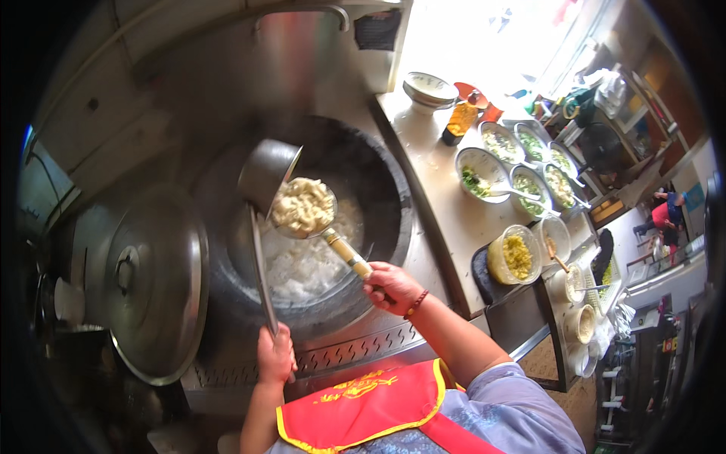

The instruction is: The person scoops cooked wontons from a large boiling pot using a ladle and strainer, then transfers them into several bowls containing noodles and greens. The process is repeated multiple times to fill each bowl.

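My left hand grips the long metal handle of a deep ladle, whose bowl is tipped toward the strainer beside it. In my right hand is the banded handle of a skimmer strainer. Pale dumplings or similar dough pieces are heaped in the strainer, above the pot. Below both tools, white foamy liquid bubbles in a large dark wok-like cauldron. Steam blurs the cauldron's far side. Whether the ladle holds anything is hidden.
A large metal lid leans left of the cauldron. On the right counter stand stacked bowls, a bottle, several bowls of chopped greens and a tub of yellow pickles. A faucet is behind. Another person appears far right.
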`<state>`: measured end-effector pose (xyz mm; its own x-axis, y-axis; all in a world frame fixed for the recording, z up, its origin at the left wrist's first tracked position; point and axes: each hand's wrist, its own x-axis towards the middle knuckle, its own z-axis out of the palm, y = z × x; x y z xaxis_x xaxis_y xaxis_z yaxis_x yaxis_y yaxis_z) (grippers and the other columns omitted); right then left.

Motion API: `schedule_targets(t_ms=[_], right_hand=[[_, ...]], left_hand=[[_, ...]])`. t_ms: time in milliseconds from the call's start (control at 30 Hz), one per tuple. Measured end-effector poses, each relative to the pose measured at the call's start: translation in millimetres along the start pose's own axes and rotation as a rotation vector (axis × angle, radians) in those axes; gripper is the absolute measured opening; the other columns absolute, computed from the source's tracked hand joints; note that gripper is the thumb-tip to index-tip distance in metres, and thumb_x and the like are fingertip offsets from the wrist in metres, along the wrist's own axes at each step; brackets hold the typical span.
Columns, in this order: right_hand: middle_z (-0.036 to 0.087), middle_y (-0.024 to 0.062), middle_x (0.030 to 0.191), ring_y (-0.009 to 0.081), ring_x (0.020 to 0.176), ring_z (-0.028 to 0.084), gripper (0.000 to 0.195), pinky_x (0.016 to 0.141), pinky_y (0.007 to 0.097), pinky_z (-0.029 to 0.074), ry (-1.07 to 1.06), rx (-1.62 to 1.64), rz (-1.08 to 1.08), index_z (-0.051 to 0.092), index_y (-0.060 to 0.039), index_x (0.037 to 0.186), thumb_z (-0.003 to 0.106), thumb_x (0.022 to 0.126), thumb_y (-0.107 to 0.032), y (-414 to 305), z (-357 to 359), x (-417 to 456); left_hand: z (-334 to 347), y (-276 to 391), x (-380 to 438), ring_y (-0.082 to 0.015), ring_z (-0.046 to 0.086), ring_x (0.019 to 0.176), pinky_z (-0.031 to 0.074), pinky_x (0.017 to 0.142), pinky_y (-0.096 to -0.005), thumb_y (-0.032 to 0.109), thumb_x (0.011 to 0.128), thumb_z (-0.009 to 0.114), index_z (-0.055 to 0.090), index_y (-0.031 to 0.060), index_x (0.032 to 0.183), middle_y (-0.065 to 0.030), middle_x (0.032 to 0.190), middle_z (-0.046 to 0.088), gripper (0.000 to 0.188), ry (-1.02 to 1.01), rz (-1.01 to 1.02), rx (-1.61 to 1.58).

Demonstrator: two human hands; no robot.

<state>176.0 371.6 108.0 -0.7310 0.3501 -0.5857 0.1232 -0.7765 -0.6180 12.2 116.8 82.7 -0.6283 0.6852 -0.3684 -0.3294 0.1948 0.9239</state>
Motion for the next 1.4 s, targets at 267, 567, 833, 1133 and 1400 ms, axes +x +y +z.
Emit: schedule_targets(t_ms=[267,567,833,1133,1400], right_hand=[[0.057,0.0024,0.070,0.0072,0.045,0.044,0.031,0.036,0.0215,0.033,0.008,0.056,-0.038,0.051,-0.0048,0.122,0.054,0.092,-0.009,7.7,-20.2,-20.9],[0.056,0.0023,0.070,0.0076,0.047,0.047,0.029,0.037,0.0222,0.037,0.194,-0.090,-0.032,0.054,-0.0031,0.119,0.053,0.091,-0.007,4.1,-32.6,-31.8],[0.056,0.0026,0.070,0.0078,0.047,0.048,0.031,0.038,0.0210,0.037,0.156,-0.020,0.007,0.053,-0.0026,0.122,0.053,0.091,-0.006,19.1,-45.4,-36.5],[0.057,0.0050,0.071,0.0083,0.045,0.046,0.029,0.036,0.0210,0.035,0.148,0.004,-0.081,0.052,-0.0012,0.121,0.053,0.093,-0.006,7.3,-46.0,-57.9],[0.058,0.0023,0.071,0.0065,0.046,0.048,0.033,0.036,0.0215,0.037,0.166,-0.031,-0.028,0.053,-0.0006,0.124,0.053,0.091,-0.006,23.9,-69.6,-63.6]], left_hand=[[-10.5,11.9,-7.4,-0.0081,0.040,0.038,0.039,0.032,-0.0248,0.041,0.097,0.056,0.046,0.0100,0.099,0.0007,0.059,0.040,0.032,-0.019,0.009,-0.305],[-27.9,-4.0,-23.6,-0.0080,0.040,0.039,0.038,0.031,-0.0248,0.041,0.097,0.056,0.046,0.0106,0.098,0.0013,0.060,0.041,0.032,0.058,-0.060,-0.333],[-27.3,-14.9,-35.2,-0.0082,0.040,0.041,0.039,0.033,-0.0255,0.041,0.098,0.054,0.046,0.0100,0.100,0.0009,0.061,0.040,0.032,0.049,-0.130,-0.305],[-28.0,-19.4,-47.5,-0.0078,0.040,0.040,0.040,0.033,-0.0248,0.040,0.099,0.053,0.045,0.0097,0.100,0.0012,0.061,0.041,0.031,0.021,-0.130,-0.230],[-15.6,-33.8,-54.1,-0.0083,0.040,0.040,0.038,0.033,-0.0256,0.040,0.098,0.055,0.045,0.0102,0.099,0.0010,0.060,0.040,0.031,0.045,-0.176,-0.183]])
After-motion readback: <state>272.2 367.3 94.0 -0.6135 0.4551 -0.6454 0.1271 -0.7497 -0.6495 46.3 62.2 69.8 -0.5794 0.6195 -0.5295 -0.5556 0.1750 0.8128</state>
